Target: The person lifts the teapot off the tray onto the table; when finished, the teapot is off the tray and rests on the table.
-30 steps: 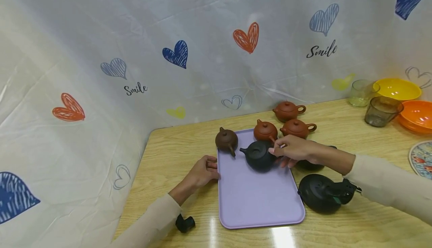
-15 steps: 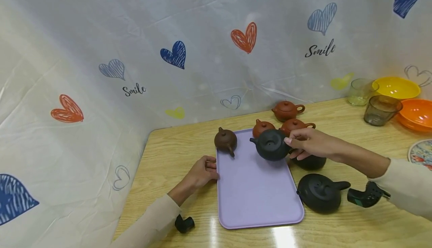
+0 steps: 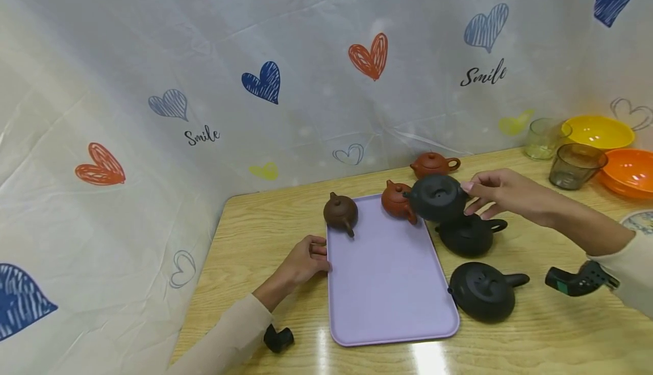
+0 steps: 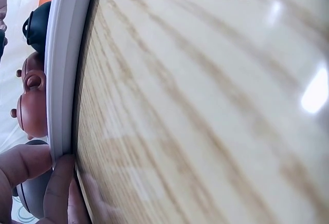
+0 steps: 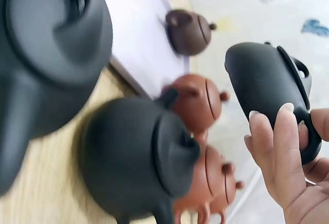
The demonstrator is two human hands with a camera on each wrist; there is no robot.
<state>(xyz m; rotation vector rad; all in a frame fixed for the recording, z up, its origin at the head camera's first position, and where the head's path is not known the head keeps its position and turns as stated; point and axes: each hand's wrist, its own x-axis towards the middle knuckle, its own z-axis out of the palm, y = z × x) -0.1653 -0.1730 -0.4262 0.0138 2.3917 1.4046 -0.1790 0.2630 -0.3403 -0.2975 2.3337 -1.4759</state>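
In the head view, my right hand (image 3: 502, 194) holds a black teapot (image 3: 437, 198) by its handle, raised above the table beyond the tray's right edge. The right wrist view shows fingers curled at that handle, the pot's body (image 5: 272, 75) tipped sideways. At the left edge of the lilac tray (image 3: 388, 290) is my left hand (image 3: 305, 259); in the left wrist view its thumb and fingers pinch the tray's rim (image 4: 64, 54). On the tray's far end sit a dark brown teapot (image 3: 340, 212) and a reddish-brown teapot (image 3: 397, 199).
Two more black teapots, one smaller (image 3: 466, 236) and one larger (image 3: 482, 293), stand right of the tray. Behind is a reddish-brown teapot (image 3: 431, 164); another is hidden by the held pot. Glasses (image 3: 576, 165), a yellow bowl (image 3: 599, 131) and an orange bowl (image 3: 630, 171) stand far right.
My right hand has lifted the black teapot off the tray and carried it right and away from me, past the reddish-brown teapot. The left hand keeps its place on the tray.
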